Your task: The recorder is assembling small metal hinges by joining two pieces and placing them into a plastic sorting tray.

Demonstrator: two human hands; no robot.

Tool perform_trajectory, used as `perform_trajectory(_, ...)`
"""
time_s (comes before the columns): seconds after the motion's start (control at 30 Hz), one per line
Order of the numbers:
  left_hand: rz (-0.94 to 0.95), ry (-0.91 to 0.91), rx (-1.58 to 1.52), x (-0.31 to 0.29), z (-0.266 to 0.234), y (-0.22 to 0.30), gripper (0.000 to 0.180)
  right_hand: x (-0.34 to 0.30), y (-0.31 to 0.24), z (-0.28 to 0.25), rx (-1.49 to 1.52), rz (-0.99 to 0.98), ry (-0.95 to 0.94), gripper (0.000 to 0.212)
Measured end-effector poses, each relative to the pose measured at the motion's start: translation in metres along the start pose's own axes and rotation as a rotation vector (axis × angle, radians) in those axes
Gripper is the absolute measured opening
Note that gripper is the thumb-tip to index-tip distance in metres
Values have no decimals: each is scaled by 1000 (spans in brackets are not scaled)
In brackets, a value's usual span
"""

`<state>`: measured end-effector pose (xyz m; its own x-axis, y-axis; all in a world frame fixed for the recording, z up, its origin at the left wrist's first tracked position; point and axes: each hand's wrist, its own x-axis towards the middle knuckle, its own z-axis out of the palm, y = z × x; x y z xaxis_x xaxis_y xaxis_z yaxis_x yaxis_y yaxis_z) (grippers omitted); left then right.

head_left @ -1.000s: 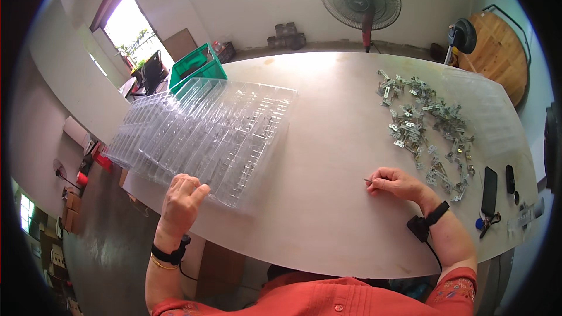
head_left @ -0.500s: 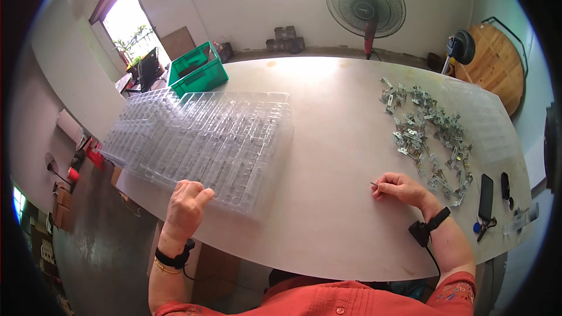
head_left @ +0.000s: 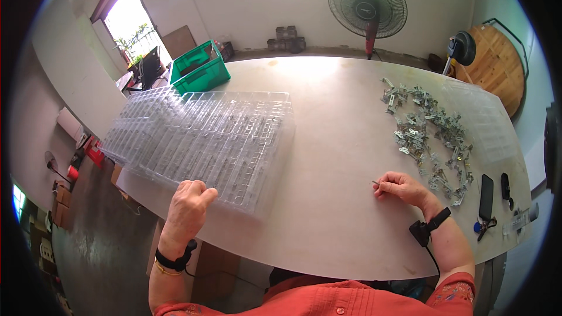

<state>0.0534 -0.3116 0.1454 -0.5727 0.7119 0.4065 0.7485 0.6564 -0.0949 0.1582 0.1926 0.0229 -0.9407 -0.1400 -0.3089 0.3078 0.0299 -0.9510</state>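
Observation:
My left hand (head_left: 188,210) is closed in a loose fist by the near edge of the clear plastic compartment trays (head_left: 234,152). Its fingers are curled under, so I cannot make out whether anything is in them. On the right, my right hand (head_left: 401,188) rests at the tabletop with thumb and forefinger pinched. A thin, small dark piece (head_left: 376,182) sticks out from the pinch, too small to name. Beyond that hand lies a loose heap of small metal brackets (head_left: 413,131), silver with some brassy parts, spread over the right side of the table.
Behind the trays a green crate (head_left: 202,73) stands at the table's far left. A clear, flat plastic tray (head_left: 489,126) lies at the far right. Near the right edge are a black phone (head_left: 486,198) and keys (head_left: 485,226). A fan (head_left: 369,10) stands past the pale table (head_left: 328,222).
The whole view has shifted very slightly. Both hands keep nearly the same place and pose, and the trays and brackets stay where they were.

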Motion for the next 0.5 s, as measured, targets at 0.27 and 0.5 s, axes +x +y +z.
perform_trajectory(0.27, 16, -20, -7, -1, -4, 4, 16, -2, 2, 1, -15, -25, 6, 22)
perform_trajectory(0.5, 8, -36, 10, 1, 2, -1, 15, -5, -8, 7, -78, -18, 52, 16)
